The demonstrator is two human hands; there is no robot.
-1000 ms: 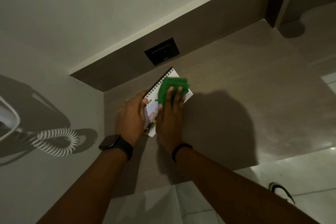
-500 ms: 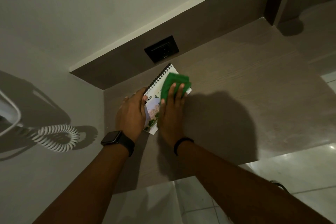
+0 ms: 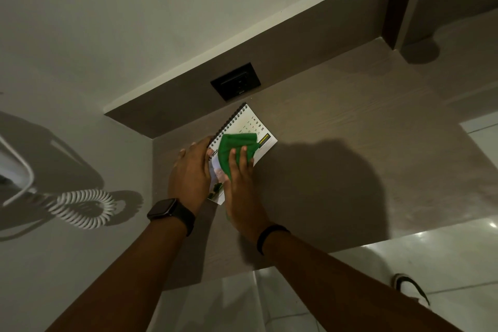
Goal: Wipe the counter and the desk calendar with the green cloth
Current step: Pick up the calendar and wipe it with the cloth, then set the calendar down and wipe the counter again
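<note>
A white spiral-bound desk calendar (image 3: 252,122) lies flat on the brown wood-grain counter (image 3: 336,143), near the back left corner. My right hand (image 3: 241,183) presses a folded green cloth (image 3: 233,148) onto the middle of the calendar page. My left hand (image 3: 190,175) rests flat on the calendar's left edge and pins it to the counter; a dark watch is on that wrist. The calendar's far right corner, with its date grid, shows beyond the cloth.
A black wall socket (image 3: 235,81) sits in the brown backsplash just behind the calendar. A white coiled cord (image 3: 80,207) hangs on the left wall. Pale floor tiles (image 3: 431,264) lie below the counter's front edge, with a shoe (image 3: 409,287) at the right.
My right hand has drawn the green cloth back toward me along the calendar page, uncovering the far corner with the dates. My left hand stays on the calendar's left edge.
</note>
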